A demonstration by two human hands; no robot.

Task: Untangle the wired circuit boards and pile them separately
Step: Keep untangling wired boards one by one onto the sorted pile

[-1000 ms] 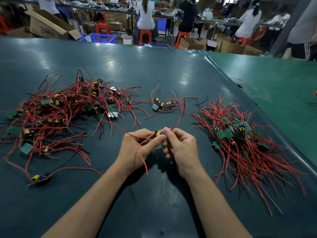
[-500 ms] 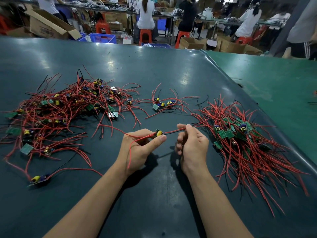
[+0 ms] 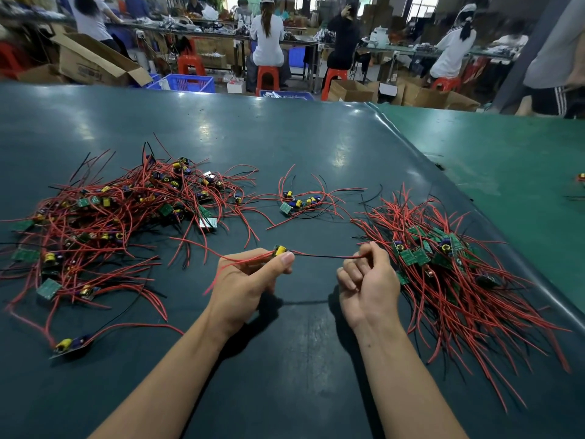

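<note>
My left hand (image 3: 245, 288) pinches a small circuit board (image 3: 279, 250) between thumb and fingers, just above the dark green table (image 3: 285, 147), while my right hand (image 3: 368, 280) curls round its wires (image 3: 323, 256), stretched taut between my hands. The tangled heap (image 3: 104, 223) lies to my left, a small cluster (image 3: 297, 202) farther back, and the sorted pile (image 3: 443, 261) just beside my right hand, perhaps touching it.
</note>
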